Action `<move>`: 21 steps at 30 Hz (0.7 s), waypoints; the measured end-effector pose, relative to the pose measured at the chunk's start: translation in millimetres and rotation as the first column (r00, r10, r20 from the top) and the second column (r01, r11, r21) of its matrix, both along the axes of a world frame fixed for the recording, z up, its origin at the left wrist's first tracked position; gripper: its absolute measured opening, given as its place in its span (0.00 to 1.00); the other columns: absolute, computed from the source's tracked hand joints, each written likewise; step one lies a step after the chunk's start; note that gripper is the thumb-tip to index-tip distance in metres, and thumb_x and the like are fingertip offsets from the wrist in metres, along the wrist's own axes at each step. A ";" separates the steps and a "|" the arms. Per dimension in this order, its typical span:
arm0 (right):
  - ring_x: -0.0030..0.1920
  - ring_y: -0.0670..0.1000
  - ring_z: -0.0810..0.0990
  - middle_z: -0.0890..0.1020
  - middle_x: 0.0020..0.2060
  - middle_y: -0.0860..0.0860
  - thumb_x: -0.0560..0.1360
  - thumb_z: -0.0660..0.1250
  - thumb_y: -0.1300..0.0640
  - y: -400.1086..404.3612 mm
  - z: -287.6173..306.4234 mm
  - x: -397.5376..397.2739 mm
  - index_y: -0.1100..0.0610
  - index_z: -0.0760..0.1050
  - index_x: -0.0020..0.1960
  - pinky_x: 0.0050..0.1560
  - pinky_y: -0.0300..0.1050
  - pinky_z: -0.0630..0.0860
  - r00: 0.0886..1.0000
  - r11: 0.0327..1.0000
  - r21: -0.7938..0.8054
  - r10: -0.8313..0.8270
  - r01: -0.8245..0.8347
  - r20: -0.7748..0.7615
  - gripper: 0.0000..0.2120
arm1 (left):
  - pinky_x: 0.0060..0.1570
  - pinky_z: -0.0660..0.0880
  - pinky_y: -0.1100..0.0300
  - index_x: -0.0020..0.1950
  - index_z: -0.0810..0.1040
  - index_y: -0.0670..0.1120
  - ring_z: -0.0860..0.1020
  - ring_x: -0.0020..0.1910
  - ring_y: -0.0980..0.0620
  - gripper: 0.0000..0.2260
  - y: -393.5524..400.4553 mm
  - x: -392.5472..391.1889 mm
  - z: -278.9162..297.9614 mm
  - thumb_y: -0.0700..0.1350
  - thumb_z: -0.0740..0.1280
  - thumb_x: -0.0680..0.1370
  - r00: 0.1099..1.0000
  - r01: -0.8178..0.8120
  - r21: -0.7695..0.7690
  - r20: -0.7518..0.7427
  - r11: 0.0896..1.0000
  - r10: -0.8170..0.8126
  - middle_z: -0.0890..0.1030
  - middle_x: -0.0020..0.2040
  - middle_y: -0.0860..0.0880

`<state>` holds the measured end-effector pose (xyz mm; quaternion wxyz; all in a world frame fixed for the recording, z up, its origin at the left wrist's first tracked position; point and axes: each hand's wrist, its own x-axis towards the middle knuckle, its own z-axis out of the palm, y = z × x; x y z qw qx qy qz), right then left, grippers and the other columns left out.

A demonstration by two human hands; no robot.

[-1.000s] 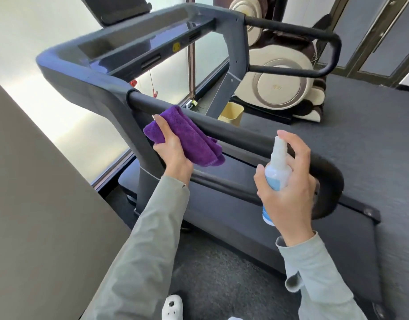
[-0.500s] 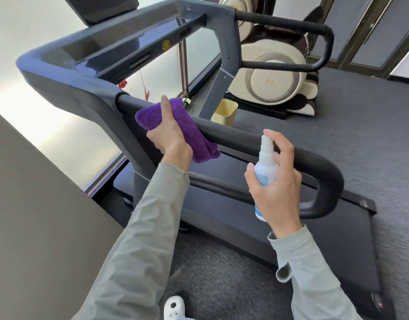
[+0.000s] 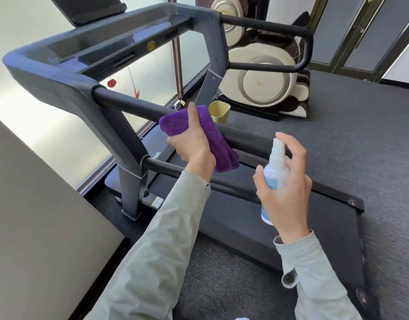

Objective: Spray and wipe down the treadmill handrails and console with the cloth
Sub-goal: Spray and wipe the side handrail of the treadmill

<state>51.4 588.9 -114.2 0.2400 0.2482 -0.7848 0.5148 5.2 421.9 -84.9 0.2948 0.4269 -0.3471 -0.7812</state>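
Observation:
My left hand (image 3: 192, 144) grips a folded purple cloth (image 3: 212, 139) wrapped over the near black handrail (image 3: 129, 107) of the treadmill, about midway along the bar. My right hand (image 3: 288, 188) holds a small white spray bottle (image 3: 275, 172) with a blue label upright, a finger over its nozzle, just in front of the same rail. The dark console (image 3: 120, 45) spans the top, and the far handrail (image 3: 268, 26) loops at the upper right. The near rail's rear end is hidden behind my right hand.
A lower black rail (image 3: 166, 169) runs under the near handrail above the treadmill belt (image 3: 245, 218). A beige panel (image 3: 37, 215) fills the left. A cream massage chair (image 3: 263, 82) and a yellow bin (image 3: 219, 112) stand beyond, on grey carpet (image 3: 360, 135).
My left hand has slid the cloth along the near handrail away from the console post, toward the rear. The right hand with the bottle has stayed near the rail; the view has shifted.

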 end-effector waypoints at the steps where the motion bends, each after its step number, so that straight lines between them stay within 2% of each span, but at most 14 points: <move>1: 0.45 0.55 0.81 0.73 0.63 0.38 0.72 0.68 0.63 7.0 -0.1 -0.5 0.49 0.64 0.68 0.53 0.40 0.76 1.000 1.000 -0.003 0.003 -0.003 0.002 0.28 | 0.36 0.71 0.60 0.58 0.67 0.48 0.77 0.41 0.56 0.31 10.1 1.1 -0.5 0.62 0.76 0.66 1.000 0.010 -0.001 0.004 1.000 -0.010 0.77 0.47 0.52; 4: 0.40 0.51 0.77 0.74 0.62 0.39 0.71 0.68 0.64 29.3 -1.1 -3.8 0.49 0.64 0.68 0.46 0.35 0.74 1.000 1.000 -0.009 0.006 -0.005 0.005 0.28 | 0.47 0.76 0.55 0.61 0.71 0.46 0.78 0.44 0.53 0.33 38.0 2.2 -1.5 0.61 0.77 0.66 0.999 0.035 -0.004 0.001 0.999 -0.035 0.79 0.51 0.49; 7: 0.37 0.55 0.79 0.75 0.57 0.35 0.72 0.67 0.62 51.0 -2.3 -4.0 0.47 0.64 0.68 0.44 0.40 0.77 0.999 1.000 -0.014 0.001 -0.001 0.034 0.28 | 0.53 0.76 0.52 0.61 0.71 0.47 0.78 0.47 0.51 0.34 63.0 3.9 -2.8 0.63 0.77 0.64 0.997 0.071 -0.006 0.027 0.997 -0.070 0.79 0.51 0.49; 9: 0.35 0.59 0.80 0.79 0.52 0.43 0.73 0.66 0.60 62.6 -2.8 -3.4 0.45 0.63 0.68 0.42 0.49 0.79 0.997 1.000 -0.014 0.002 -0.001 0.078 0.27 | 0.55 0.75 0.51 0.60 0.71 0.47 0.78 0.49 0.50 0.34 78.6 4.3 -5.4 0.64 0.77 0.64 0.994 0.095 -0.003 0.051 0.995 -0.095 0.79 0.52 0.49; 11: 0.34 0.59 0.80 0.80 0.46 0.51 0.73 0.66 0.59 71.9 -2.1 -5.4 0.44 0.63 0.68 0.41 0.52 0.79 0.996 1.000 -0.011 0.002 -0.001 0.092 0.27 | 0.55 0.76 0.50 0.60 0.72 0.47 0.78 0.50 0.49 0.34 92.1 3.7 -5.8 0.64 0.77 0.64 0.993 0.104 0.008 0.048 0.995 -0.105 0.80 0.52 0.48; 12: 0.34 0.59 0.79 0.80 0.45 0.51 0.73 0.66 0.59 75.4 -2.2 -7.8 0.44 0.63 0.68 0.41 0.52 0.78 0.996 1.000 -0.010 -0.001 0.001 0.087 0.27 | 0.53 0.76 0.51 0.60 0.72 0.47 0.79 0.50 0.49 0.33 96.6 2.7 -6.2 0.64 0.77 0.64 0.994 0.102 0.008 0.044 0.995 -0.102 0.80 0.52 0.48; 18: 0.35 0.61 0.79 0.80 0.49 0.47 0.72 0.66 0.60 87.3 -2.4 -23.0 0.46 0.63 0.68 0.45 0.54 0.78 0.995 0.998 -0.066 0.015 -0.008 0.103 0.27 | 0.56 0.77 0.49 0.60 0.74 0.45 0.80 0.50 0.48 0.34 110.9 3.7 -9.8 0.64 0.76 0.64 0.993 0.110 -0.035 0.050 0.993 -0.108 0.81 0.53 0.46; 20: 0.36 0.60 0.80 0.76 0.58 0.37 0.72 0.66 0.60 91.9 -5.2 -31.1 0.47 0.63 0.68 0.46 0.53 0.78 0.995 0.997 -0.062 0.051 -0.046 0.085 0.27 | 0.56 0.78 0.48 0.59 0.75 0.46 0.82 0.50 0.47 0.36 124.6 4.3 -12.9 0.66 0.77 0.60 0.992 0.105 -0.071 0.072 0.992 -0.100 0.83 0.52 0.46; 21: 0.36 0.60 0.80 0.74 0.60 0.36 0.73 0.66 0.60 96.9 -6.7 -35.4 0.48 0.63 0.68 0.45 0.54 0.79 0.994 0.995 -0.069 0.075 -0.070 0.081 0.27 | 0.55 0.78 0.47 0.57 0.77 0.46 0.82 0.49 0.47 0.37 133.4 5.6 -13.7 0.67 0.76 0.58 0.992 0.099 -0.096 0.087 0.990 -0.091 0.83 0.50 0.46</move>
